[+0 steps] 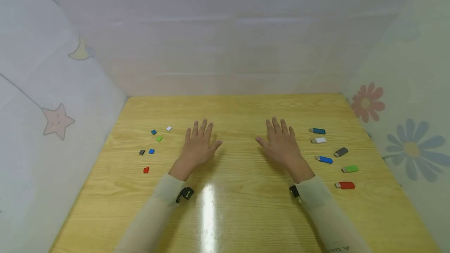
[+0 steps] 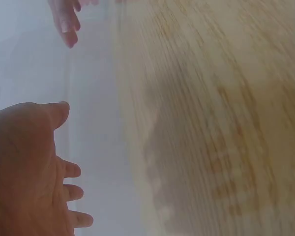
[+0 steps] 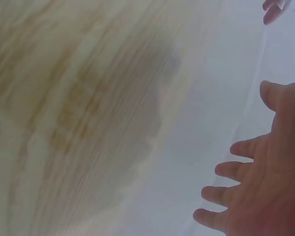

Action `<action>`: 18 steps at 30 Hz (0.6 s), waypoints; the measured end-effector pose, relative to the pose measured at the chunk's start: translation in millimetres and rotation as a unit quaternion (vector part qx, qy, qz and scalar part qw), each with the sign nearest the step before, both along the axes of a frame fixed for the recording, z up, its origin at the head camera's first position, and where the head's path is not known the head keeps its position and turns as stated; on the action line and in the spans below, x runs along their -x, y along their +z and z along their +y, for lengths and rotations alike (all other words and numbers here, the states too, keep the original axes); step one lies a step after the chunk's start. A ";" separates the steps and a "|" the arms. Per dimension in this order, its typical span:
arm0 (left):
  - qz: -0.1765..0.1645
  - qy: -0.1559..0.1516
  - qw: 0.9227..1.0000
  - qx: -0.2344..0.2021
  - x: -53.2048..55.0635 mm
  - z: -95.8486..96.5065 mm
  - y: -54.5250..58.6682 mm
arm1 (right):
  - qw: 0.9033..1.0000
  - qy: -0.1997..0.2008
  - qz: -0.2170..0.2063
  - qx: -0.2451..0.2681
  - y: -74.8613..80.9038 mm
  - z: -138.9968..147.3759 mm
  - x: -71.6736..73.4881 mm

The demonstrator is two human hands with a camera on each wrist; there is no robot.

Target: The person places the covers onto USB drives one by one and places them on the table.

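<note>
My left hand (image 1: 197,146) is held palm down over the table, fingers straight and spread, holding nothing. Left of it lie small USB stick caps: teal (image 1: 154,132), white (image 1: 169,128), green (image 1: 159,139), grey (image 1: 142,152), blue (image 1: 151,151) and red (image 1: 145,170). Likewise spread and holding nothing, my right hand (image 1: 281,145) is to the left of the uncapped USB sticks. These are teal (image 1: 318,131), white (image 1: 319,140), grey (image 1: 341,152), blue (image 1: 324,159), green (image 1: 350,169) and red (image 1: 345,185). Both wrist views show the palms above the wood.
The wooden table (image 1: 232,206) reaches back to a pale cloth wall (image 1: 228,50). Side walls carry a star print (image 1: 58,121) on the left and a blue flower print (image 1: 410,147) on the right. Light glares off the table's front part.
</note>
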State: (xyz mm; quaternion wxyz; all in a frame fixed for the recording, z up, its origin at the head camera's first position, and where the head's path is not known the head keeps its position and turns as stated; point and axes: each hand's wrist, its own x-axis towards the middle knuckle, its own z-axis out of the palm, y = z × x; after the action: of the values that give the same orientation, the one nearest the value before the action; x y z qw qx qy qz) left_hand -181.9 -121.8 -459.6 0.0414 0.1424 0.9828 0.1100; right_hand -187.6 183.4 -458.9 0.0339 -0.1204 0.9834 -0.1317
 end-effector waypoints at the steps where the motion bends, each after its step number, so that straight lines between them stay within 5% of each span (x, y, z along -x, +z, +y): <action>1: -0.002 0.001 1.000 0.002 -0.9 -2.0 1.9 | 1.000 0.002 0.001 0.001 1.4 0.3 -0.5; 9: 0.022 -0.007 1.000 0.010 -9.0 -21.9 10.3 | 1.000 0.010 0.020 -0.011 13.8 11.7 -11.5; 18: 0.034 -0.022 0.999 0.028 -14.4 -40.5 5.9 | 1.000 0.004 0.014 -0.020 16.2 43.1 -32.6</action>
State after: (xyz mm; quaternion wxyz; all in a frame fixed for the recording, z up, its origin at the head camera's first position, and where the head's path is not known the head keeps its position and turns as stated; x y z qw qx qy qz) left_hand -167.4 -162.3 -453.8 0.0143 0.1665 0.9829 0.0770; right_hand -155.0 226.5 -442.8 0.0234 -0.1252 0.9857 -0.1099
